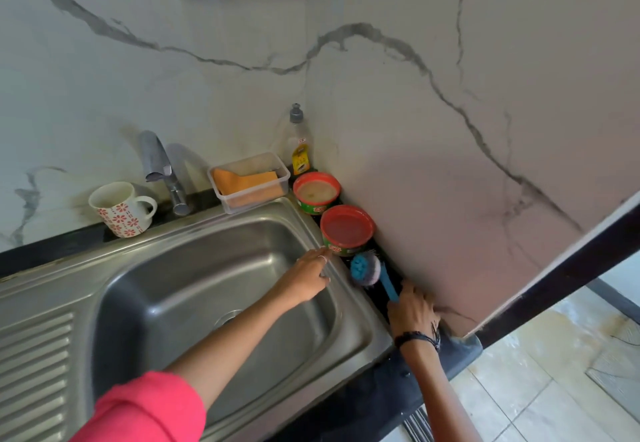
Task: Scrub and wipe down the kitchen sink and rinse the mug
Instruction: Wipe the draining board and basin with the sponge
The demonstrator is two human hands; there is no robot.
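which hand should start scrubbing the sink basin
Right. The right hand already grips the blue scrub brush by its handle, beside the sink. The left hand holds nothing, its fingers resting on the sink's right rim.

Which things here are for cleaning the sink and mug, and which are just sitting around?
For the job: sink, mug, tap, brush held by the right hand, the two soap tubs, soap bottle.

Just there for now: box with an orange cloth. The left hand rests on the sink rim.
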